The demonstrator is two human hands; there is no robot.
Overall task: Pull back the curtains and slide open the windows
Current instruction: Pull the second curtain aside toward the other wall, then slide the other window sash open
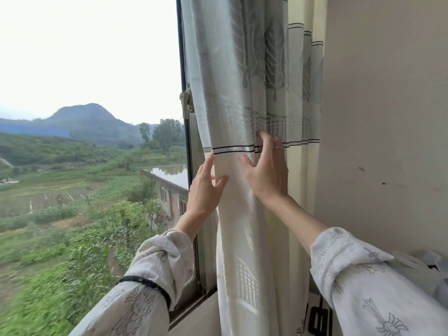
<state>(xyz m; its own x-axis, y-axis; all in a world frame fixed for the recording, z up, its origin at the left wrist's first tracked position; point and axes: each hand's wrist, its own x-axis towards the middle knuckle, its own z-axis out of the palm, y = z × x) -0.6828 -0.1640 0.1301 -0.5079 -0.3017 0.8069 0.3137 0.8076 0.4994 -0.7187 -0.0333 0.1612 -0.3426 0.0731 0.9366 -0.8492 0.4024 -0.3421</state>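
A pale grey and cream curtain [242, 93] with black stripes hangs bunched at the right side of the window, against the wall. My left hand [206, 187] rests on the curtain's left edge with fingers spread, thumb pressing into the fabric. My right hand [264, 170] lies flat on the folds just right of it, fingers apart and a ring on one finger. Neither hand closes around the cloth. The window frame [191, 190] with a latch [186, 103] stands just left of the curtain. The window [97, 117] left of the frame shows fields and hills.
A beige wall [388, 141] fills the right side. The window sill [194, 321] runs along the bottom. A black object [317, 321] sits low beside the curtain's hem. Both my arms wear pale patterned sleeves.
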